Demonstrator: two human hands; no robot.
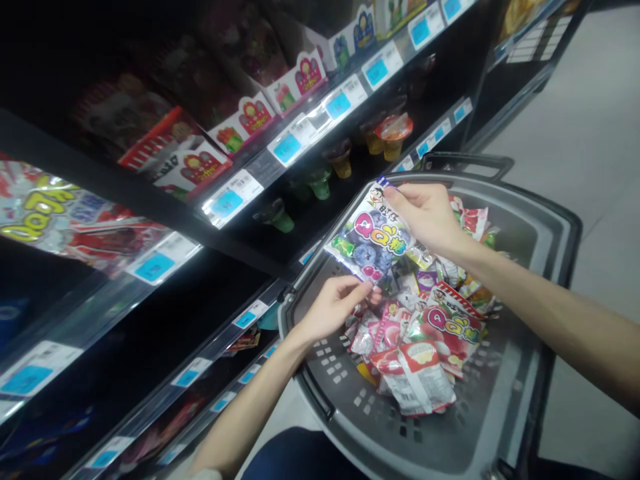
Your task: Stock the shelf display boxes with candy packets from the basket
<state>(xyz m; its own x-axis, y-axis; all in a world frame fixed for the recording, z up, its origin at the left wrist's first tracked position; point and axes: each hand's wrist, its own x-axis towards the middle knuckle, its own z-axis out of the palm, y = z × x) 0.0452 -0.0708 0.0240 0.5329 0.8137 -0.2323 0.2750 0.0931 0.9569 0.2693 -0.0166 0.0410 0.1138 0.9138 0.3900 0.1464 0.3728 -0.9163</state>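
Light is uneven: left of the basket (500, 400), the shelves (257, 170) sink into near-black recesses, while the floor (605, 140) to its right looks pale and evenly lit. Price labels (233, 200) left of the basket shine white, their fine print smeared. Above it, the packet (367, 243) shows readable large lettering; stock farther left blurs softly.

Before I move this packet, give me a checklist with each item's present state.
1. Right hand gripping the blueberry QQ candy packet near its top: ok.
2. Left hand pinching its lower edge: ok.
3. Printed front facing the camera: ok.
4. Packet's back undamaged: cannot tell; it faces away.
5. Grey shopping basket free of other packets: not ok; a loose pile of packets lies inside.
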